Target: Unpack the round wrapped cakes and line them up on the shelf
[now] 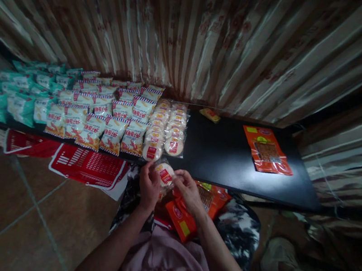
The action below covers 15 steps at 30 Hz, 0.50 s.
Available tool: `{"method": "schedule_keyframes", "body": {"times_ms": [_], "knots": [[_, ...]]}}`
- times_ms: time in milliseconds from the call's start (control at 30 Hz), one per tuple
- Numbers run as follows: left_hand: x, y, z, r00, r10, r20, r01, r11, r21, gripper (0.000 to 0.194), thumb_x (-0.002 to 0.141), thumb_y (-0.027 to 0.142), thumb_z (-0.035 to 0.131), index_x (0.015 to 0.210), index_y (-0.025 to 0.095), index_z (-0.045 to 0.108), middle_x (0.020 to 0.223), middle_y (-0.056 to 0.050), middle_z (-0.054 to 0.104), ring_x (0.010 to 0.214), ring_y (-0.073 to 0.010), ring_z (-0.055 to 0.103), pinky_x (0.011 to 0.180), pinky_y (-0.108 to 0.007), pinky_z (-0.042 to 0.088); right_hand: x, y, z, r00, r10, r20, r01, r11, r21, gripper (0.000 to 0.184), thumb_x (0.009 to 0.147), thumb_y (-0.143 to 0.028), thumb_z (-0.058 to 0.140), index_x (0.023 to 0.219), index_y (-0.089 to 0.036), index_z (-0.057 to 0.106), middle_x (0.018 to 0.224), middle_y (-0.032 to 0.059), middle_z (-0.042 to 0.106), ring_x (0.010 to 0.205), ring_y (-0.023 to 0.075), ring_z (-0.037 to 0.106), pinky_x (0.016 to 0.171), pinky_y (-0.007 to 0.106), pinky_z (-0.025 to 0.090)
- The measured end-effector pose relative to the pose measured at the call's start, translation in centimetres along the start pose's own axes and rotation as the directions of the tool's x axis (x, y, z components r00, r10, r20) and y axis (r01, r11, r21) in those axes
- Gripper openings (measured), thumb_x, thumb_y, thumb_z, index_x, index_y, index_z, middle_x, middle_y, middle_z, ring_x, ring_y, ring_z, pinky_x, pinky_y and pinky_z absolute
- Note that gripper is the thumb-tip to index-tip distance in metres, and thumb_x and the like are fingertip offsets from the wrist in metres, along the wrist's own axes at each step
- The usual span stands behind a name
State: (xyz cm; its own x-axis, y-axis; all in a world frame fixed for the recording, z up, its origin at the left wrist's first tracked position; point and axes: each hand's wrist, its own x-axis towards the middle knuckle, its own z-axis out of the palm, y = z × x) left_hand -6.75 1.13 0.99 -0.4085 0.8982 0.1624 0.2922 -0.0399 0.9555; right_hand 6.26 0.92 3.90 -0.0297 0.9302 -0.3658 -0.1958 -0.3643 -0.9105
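A clear packet of round white rice crackers [165, 173] with a red label is held just in front of the shelf edge. My left hand [149, 188] pinches its left side, and my right hand [187, 190] grips the lower right corner. Below my hands, orange snack bags [184, 222] lie in my lap, partly hidden by my right hand and forearm. On the shelf just beyond stand two rows of similar cracker packets [174, 142], overlapping one behind another.
Along the black shelf [215, 157], white snack bags with striped edges [89, 131] and teal bags [20, 106] stand in rows at left. An orange bag [267, 150] and a small yellow packet [210, 115] lie at right. Red baskets [85, 164] sit below; a pleated curtain [186, 38] hangs behind.
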Motion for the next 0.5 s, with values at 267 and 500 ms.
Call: {"method": "schedule_keyframes", "body": {"times_ms": [267,500], "knots": [[0.9,0.7,0.4,0.997,0.082,0.014,-0.082,0.997,0.001,0.033,0.084,0.017,0.05,0.117,0.019,0.051,0.115,-0.01,0.06,0.108,-0.0201,0.058,0.091,-0.037,0.05,0.9,0.3,-0.6,1.0,0.009,0.013,-0.009,1.0,0.003,0.034,0.07,-0.049,0.071,0.073,-0.021,0.053,0.056,-0.0079,0.051,0.044,0.0066,0.045,0.042,0.019,0.038],[0.6,-0.1,0.8,0.999,0.032,0.008,-0.032,0.999,0.001,0.036,0.087,0.023,0.051,0.122,0.018,0.048,0.119,-0.012,0.058,0.112,-0.0208,0.057,0.092,-0.037,0.05,1.2,0.2,-0.5,0.999,0.034,-0.012,-0.033,0.999,0.041,0.045,0.065,-0.046,0.075,0.099,-0.02,0.06,0.075,-0.0019,0.066,0.057,0.0111,0.057,0.048,0.022,0.044]]}}
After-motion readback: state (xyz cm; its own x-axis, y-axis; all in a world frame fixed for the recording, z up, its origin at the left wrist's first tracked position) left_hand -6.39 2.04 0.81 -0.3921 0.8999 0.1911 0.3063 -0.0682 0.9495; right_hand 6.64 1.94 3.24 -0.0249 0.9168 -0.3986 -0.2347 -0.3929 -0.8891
